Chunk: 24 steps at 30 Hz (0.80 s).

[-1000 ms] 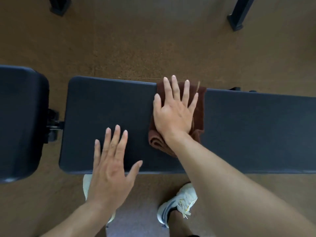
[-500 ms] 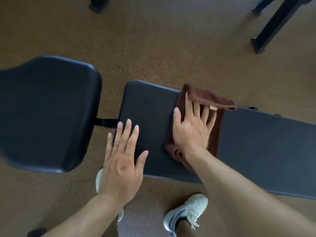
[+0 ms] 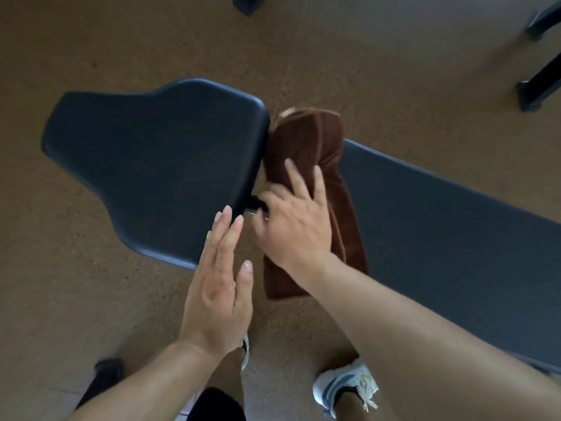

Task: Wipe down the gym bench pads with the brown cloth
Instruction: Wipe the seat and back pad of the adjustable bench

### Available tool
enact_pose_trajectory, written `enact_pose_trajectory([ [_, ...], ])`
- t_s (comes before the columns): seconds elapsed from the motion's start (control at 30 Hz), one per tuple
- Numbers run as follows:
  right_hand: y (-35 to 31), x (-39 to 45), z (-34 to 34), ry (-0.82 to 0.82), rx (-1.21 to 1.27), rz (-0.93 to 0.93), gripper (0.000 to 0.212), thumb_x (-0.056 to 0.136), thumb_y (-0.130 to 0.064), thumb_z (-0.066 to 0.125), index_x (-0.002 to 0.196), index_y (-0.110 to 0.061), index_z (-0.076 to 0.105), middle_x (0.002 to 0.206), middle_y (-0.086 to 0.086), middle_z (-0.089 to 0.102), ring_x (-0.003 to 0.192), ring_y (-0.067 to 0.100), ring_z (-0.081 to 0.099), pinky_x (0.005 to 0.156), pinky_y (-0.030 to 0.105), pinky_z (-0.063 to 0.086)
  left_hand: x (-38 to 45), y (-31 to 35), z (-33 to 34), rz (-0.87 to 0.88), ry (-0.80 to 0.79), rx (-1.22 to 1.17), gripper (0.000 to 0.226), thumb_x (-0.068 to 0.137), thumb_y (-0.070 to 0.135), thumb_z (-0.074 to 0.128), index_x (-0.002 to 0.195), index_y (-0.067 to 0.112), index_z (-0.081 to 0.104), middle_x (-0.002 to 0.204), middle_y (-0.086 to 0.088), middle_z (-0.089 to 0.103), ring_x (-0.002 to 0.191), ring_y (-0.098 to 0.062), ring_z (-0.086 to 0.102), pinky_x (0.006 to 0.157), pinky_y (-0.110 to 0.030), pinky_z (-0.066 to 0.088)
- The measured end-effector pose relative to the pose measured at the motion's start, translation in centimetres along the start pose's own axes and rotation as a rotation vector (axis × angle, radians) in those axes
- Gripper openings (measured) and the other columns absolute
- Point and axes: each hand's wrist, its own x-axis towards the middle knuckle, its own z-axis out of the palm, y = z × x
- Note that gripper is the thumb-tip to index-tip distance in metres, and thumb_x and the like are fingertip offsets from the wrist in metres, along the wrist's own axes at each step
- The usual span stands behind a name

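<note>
The brown cloth [image 3: 315, 189] has been slid to the long pad's [image 3: 449, 238] left end, beside the seat pad [image 3: 158, 165]. It is pressed flat under the right hand [image 3: 296, 229], fingers spread. The left hand [image 3: 218, 287] is held relaxed, grasping nothing.

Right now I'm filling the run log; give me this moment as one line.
right hand: presses brown cloth at end of long dark bench pad | left hand: open, holds nothing | dark seat pad: untouched

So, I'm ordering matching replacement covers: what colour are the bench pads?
Dark navy, nearly black, plain with no pattern, on both the seat pad and the long pad, per the head view.
</note>
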Motion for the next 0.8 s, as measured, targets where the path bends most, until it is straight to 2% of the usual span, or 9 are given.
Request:
enact_pose_trajectory([
  [0.03,-0.7,-0.9,0.5,-0.044,-0.026,-0.085,0.040,0.097,-0.040,0.044,0.115,-0.026,0.077,0.119,-0.005,0.076,0.148,0.022,0.044,0.129,0.051,0.008,-0.1,0.0,0.0,-0.009,0.009,-0.013,0.060,0.100,0.021,0.035,0.159,0.014,0.027,0.170,0.007,0.017,0.157,-0.010,0.013,0.125,-0.036,0.018],
  [0.07,-1.4,-1.8,0.9,-0.123,-0.061,-0.170,0.042,0.098,-0.041,0.042,0.117,-0.025,0.075,0.115,-0.004,0.077,0.141,0.022,0.051,0.129,0.050,0.008,-0.2,0.1,-0.1,-0.022,0.018,-0.026,0.061,0.098,0.019,0.036,0.159,0.015,0.027,0.170,0.007,0.018,0.157,-0.009,0.014,0.125,-0.033,0.018],
  [0.1,-1.7,-2.7,1.2,-0.210,-0.109,-0.252,0.046,0.100,-0.043,0.039,0.126,-0.024,0.071,0.122,-0.002,0.074,0.142,0.023,0.049,0.128,0.049,0.005,-0.3,0.4,-0.1,-0.038,0.025,-0.040,0.062,0.097,0.016,0.037,0.158,0.016,0.028,0.169,0.008,0.020,0.156,-0.008,0.015,0.125,-0.031,0.017],
  [0.2,-0.5,-5.5,2.0,-0.282,-0.230,-0.409,0.059,0.104,-0.045,0.040,0.156,-0.018,0.045,0.165,0.006,0.039,0.161,0.029,0.010,0.126,0.052,-0.013,-0.1,1.4,0.3,-0.071,0.013,-0.059,0.063,0.095,0.012,0.039,0.157,0.020,0.029,0.166,0.010,0.026,0.154,-0.003,0.017,0.125,-0.026,0.017],
  [0.23,0.4,-6.3,2.0,-0.247,-0.254,-0.442,0.064,0.104,-0.044,0.040,0.162,-0.017,0.033,0.172,0.007,0.024,0.162,0.030,-0.002,0.127,0.053,-0.014,0.2,1.9,0.5,-0.071,-0.002,-0.041,0.061,0.097,0.015,0.038,0.157,0.021,0.030,0.165,0.011,0.027,0.154,-0.002,0.016,0.125,-0.027,0.016],
  [0.3,2.3,-7.7,2.1,-0.154,-0.272,-0.483,0.068,0.107,-0.043,0.038,0.167,-0.017,0.019,0.176,0.006,0.010,0.162,0.030,-0.008,0.128,0.054,-0.009,1.0,2.8,1.2,-0.045,-0.036,0.053,0.056,0.101,0.024,0.034,0.157,0.021,0.031,0.165,0.010,0.026,0.154,0.001,0.011,0.127,-0.027,0.009],
  [0.4,6.0,-9.8,1.7,-0.046,-0.200,-0.470,0.066,0.109,-0.047,0.040,0.166,-0.021,0.020,0.175,0.003,0.015,0.163,0.027,0.003,0.130,0.053,0.008,2.7,4.6,2.9,-0.035,-0.061,0.221,0.057,0.105,0.036,0.029,0.159,0.020,0.029,0.169,0.007,0.018,0.154,0.003,-0.001,0.126,-0.023,-0.003],
  [0.6,17.5,-16.0,0.7,-0.036,-0.052,-0.360,0.070,0.107,-0.058,0.040,0.166,-0.027,0.022,0.176,-0.002,0.012,0.163,0.025,0.003,0.130,0.054,0.011,3.4,8.8,9.5,0.271,-0.300,0.719,0.060,0.106,0.049,0.013,0.161,0.024,0.019,0.171,-0.001,0.004,0.158,-0.017,-0.010,0.128,-0.044,-0.006],
  [0.8,28.7,-18.8,-1.3,0.008,0.084,-0.133,0.062,0.107,-0.058,0.036,0.163,-0.031,0.030,0.175,-0.003,0.016,0.163,0.021,0.001,0.131,0.050,0.006,6.5,18.0,20.4,0.269,-0.441,0.731,0.061,0.103,0.054,0.000,0.160,0.034,-0.003,0.167,0.008,-0.020,0.152,-0.012,-0.028,0.126,-0.040,-0.013],
])
